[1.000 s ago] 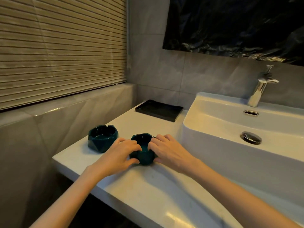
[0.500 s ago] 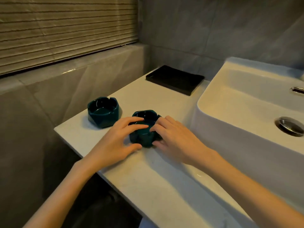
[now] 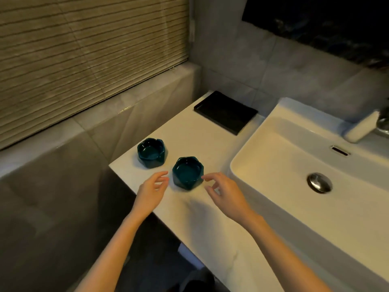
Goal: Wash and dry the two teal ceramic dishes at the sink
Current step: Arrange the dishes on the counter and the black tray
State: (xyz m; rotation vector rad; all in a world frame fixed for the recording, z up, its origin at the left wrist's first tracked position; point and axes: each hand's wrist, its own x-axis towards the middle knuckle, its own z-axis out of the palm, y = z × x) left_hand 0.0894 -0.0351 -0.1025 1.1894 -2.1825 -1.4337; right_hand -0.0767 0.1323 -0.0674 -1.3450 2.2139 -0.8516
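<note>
Two teal faceted ceramic dishes stand upright on the white counter (image 3: 189,135). The near dish (image 3: 188,173) sits between my hands; the far dish (image 3: 151,152) stands a little behind and to its left. My left hand (image 3: 152,191) hovers just left of the near dish, fingers loosely bent, holding nothing. My right hand (image 3: 223,191) hovers to the dish's right, with a fingertip close to its rim; I cannot tell if it touches. The white sink basin (image 3: 273,157) lies to the right.
A black rectangular tray (image 3: 225,112) lies at the back of the counter. The sink's metal drain plug (image 3: 319,182) and overflow slot (image 3: 339,150) are visible; the tap (image 3: 382,123) is at the right edge. Blinds cover the window on the left, above a tiled ledge.
Both hands have let go of the near dish and drawn back to its sides. The dish stays on the counter. The view has pulled back and higher.
</note>
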